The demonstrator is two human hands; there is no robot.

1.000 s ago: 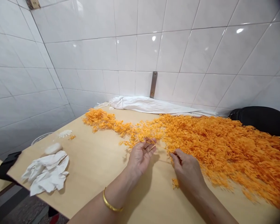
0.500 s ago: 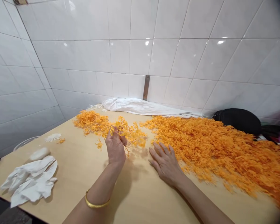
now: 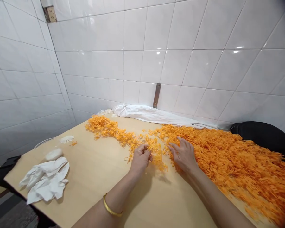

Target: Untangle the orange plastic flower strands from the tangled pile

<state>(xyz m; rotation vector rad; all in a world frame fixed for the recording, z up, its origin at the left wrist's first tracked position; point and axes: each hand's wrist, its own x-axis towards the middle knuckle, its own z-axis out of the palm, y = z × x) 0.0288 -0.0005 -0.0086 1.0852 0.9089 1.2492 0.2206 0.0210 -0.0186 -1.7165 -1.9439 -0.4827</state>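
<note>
My left hand (image 3: 140, 159), with a gold bangle (image 3: 111, 207) on its wrist, is closed on a bunch of orange branching plastic sprigs (image 3: 158, 153) held just above the table. Its fingertips pinch the stems. My right hand (image 3: 184, 154) has its fingers apart at the near left edge of a large orange pile (image 3: 228, 158) of the same pieces, fingertips touching it. No piece is visibly gripped there. A smaller orange heap (image 3: 102, 126) lies beyond my left hand and trails toward the held bunch.
Crumpled white tissues (image 3: 47, 180), a white rounded object (image 3: 53, 154) and a white flower-shaped piece (image 3: 66, 139) lie at the left of the table (image 3: 92, 177). A white cloth (image 3: 147, 114) runs along the tiled wall. A black case (image 3: 262, 136) sits behind the large pile.
The view has swung left. My left hand has brought the held bunch closer to my right hand and the large pile. My right hand has moved onto the pile's edge.
</note>
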